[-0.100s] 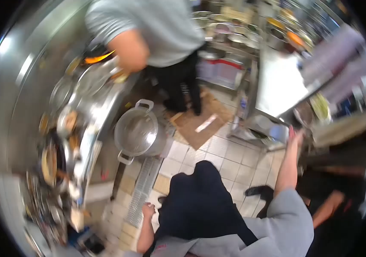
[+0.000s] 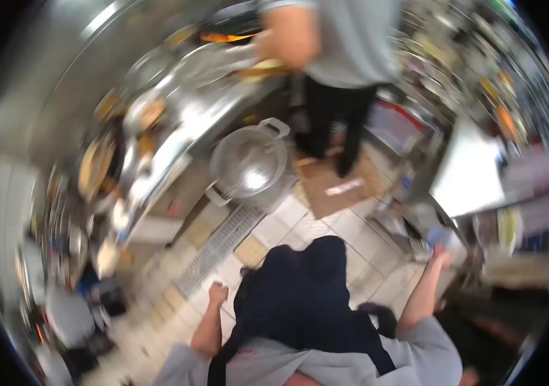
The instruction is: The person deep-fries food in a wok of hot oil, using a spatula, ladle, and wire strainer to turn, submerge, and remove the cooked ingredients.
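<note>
My left hand point(image 2: 218, 293) hangs beside the dark apron point(image 2: 300, 283) over the tiled floor. Its fingers look curled in, and I see nothing in them. Out to the right, my right hand point(image 2: 440, 256) has its fingers stretched forward. It is nearest to a pale bluish container point(image 2: 440, 237) at the lower shelf of the steel table; whether it touches it I cannot tell. Ahead and to the left stands a large two-handled metal pot point(image 2: 248, 161), apart from both hands.
A co-worker point(image 2: 351, 51) in grey stands on a cardboard sheet point(image 2: 338, 190) by the left counter. Pans and bowls crowd that counter. A floor grate point(image 2: 219, 248) runs below the pot. A steel table point(image 2: 470, 174) stands at right. Another person's dark clothing point(image 2: 480, 328) shows lower right.
The view has turned left, so the pot, counter and co-worker sit further right. My left hand has come slightly up in view; my right hand is lower.
</note>
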`<action>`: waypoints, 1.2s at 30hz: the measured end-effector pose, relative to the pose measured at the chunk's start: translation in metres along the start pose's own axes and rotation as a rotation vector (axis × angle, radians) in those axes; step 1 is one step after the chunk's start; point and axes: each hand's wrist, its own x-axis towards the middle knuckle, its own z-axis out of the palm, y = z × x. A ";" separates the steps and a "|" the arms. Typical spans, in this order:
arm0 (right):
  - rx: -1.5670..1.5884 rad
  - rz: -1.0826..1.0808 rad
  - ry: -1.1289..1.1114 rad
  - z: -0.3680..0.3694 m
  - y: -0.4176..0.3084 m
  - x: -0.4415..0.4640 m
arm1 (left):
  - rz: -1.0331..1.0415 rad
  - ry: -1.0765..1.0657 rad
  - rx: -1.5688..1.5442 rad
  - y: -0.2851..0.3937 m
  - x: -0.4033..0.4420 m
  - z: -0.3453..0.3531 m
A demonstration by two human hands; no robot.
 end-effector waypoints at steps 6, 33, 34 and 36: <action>-1.171 -0.463 -0.273 -0.082 -0.018 -0.020 | -0.273 -0.144 -0.223 0.078 -0.154 0.209; -1.681 -0.134 -2.305 0.011 0.544 -0.554 | -1.342 0.701 -0.623 0.078 -0.312 0.193; -1.754 -0.021 -2.166 0.005 0.553 -0.577 | -1.387 0.702 -0.636 0.091 -0.314 0.182; -1.913 0.060 -2.159 0.002 0.600 -0.588 | -1.426 0.710 -0.674 0.113 -0.315 0.168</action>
